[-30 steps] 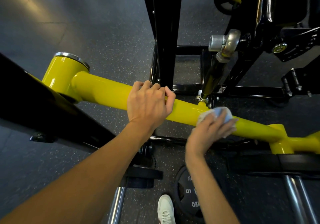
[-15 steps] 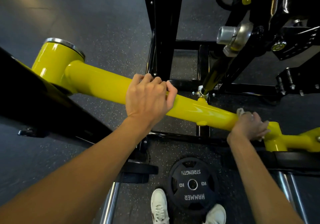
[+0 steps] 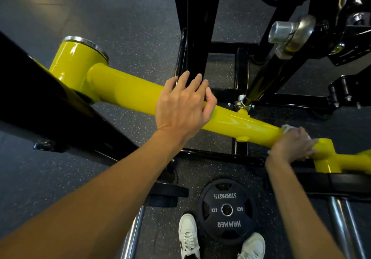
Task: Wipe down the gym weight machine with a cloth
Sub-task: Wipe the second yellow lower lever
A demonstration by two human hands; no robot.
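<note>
cloth: mostly hidden under right hand | yellow arm: cut off at right edge

Glossy yellow painted metal arm, polished chrome cap, matt speckled rubber floor, soft white cloth

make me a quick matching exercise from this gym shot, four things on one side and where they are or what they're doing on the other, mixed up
Things:
1. left hand
2. right hand
3. weight plate
4. cloth

Places or states:
A. flat on the floor by the white shoes
B. fingers loosened over the yellow bar's middle
C. mostly hidden under a hand
D. pressed on the bar near its lower joint

Pairs: 1-B, 2-D, 3-A, 4-C
</note>
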